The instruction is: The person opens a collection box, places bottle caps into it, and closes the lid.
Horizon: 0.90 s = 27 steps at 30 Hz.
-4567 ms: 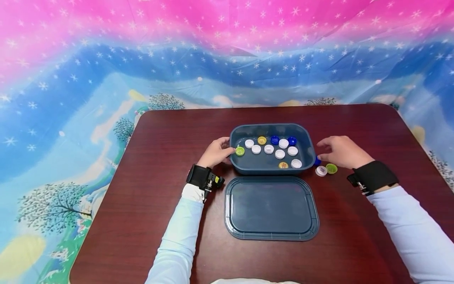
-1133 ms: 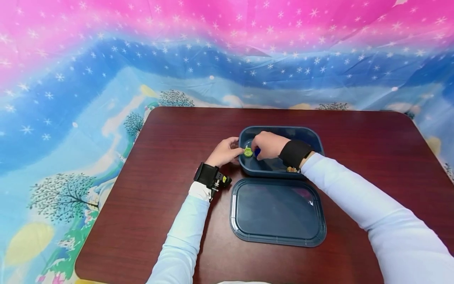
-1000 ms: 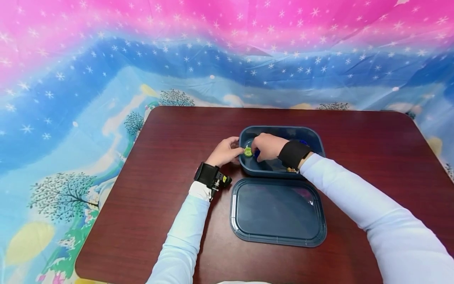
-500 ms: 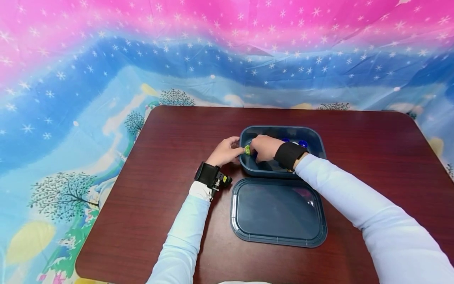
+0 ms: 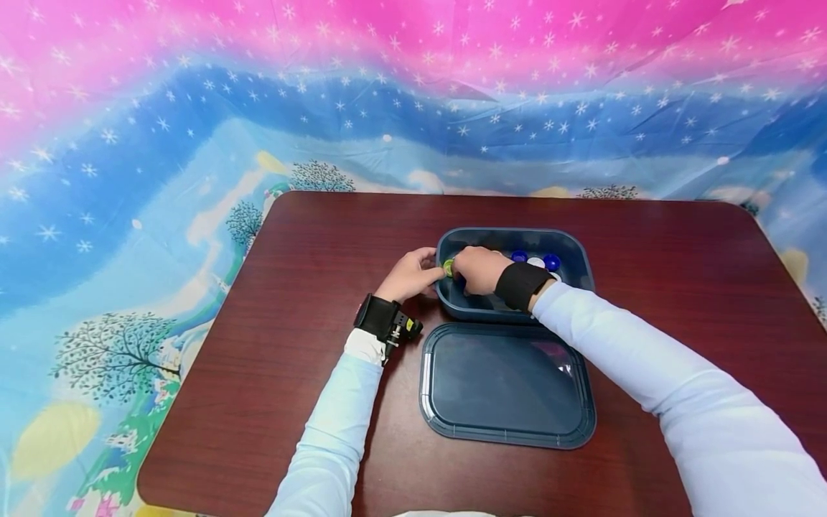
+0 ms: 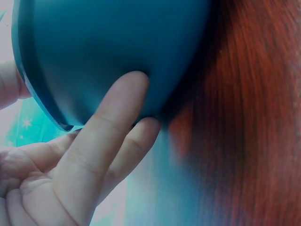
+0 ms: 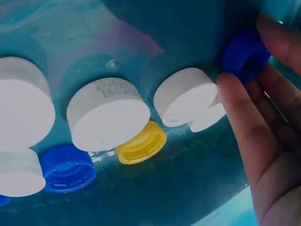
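A dark blue-grey plastic box [image 5: 491, 314] stands on the table with several bottle caps inside. At its left end my left hand [image 5: 407, 276] grips the wall, thumb at the rim; the left wrist view shows the fingers [image 6: 113, 117] against the outside. My right hand [image 5: 481, 269] reaches down into the left part of the box. Between thumb and fingertips it pinches a blue bottle cap [image 7: 244, 54], held on its side. A green cap [image 5: 449, 268] lies between both hands by the left wall. White caps [image 7: 108, 113] and a yellow cap [image 7: 141, 143] sit beside the right fingers.
The flat matching lid [image 5: 507, 384] lies in front of the box, close to it. Two blue caps [image 5: 551, 262] and a white cap [image 5: 535, 263] show at the box's right. My right sleeve [image 5: 633, 345] crosses the box's front right corner.
Since the first frame my right hand has come from right of the box into its left part, bringing a blue cap. Lately it edged left and back; the green cap shifted slightly backward.
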### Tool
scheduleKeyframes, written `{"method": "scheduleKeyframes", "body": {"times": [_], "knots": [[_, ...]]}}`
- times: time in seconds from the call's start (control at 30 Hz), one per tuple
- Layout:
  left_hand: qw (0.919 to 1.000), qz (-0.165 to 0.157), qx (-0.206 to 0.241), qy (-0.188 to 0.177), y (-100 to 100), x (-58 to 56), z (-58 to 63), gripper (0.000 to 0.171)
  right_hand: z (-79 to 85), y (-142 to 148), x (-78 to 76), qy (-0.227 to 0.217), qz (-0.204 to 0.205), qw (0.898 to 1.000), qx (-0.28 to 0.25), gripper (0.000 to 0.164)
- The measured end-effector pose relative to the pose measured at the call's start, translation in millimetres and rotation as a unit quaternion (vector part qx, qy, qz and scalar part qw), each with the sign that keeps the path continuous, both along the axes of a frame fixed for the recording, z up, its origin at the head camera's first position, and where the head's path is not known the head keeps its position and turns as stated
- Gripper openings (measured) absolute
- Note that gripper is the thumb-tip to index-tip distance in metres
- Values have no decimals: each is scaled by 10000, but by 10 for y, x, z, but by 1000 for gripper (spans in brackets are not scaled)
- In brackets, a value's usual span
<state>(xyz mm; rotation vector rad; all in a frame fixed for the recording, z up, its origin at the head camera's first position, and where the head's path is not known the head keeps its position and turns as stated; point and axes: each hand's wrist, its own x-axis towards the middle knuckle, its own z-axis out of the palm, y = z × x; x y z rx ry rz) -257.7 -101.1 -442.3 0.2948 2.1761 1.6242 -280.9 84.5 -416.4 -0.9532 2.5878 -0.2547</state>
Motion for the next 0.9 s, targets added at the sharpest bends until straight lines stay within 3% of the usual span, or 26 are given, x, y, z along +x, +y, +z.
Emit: {"method": "scheduleKeyframes", "body": {"times": [0.5,0.9], "knots": [[9999,-37,-100,20,1,6,17,57,15,2,27,57,111,9999,-2,14],[10000,3,-76,64,9,0,-6,53,263,94,99,-31,44,9998,-192,28]]}}
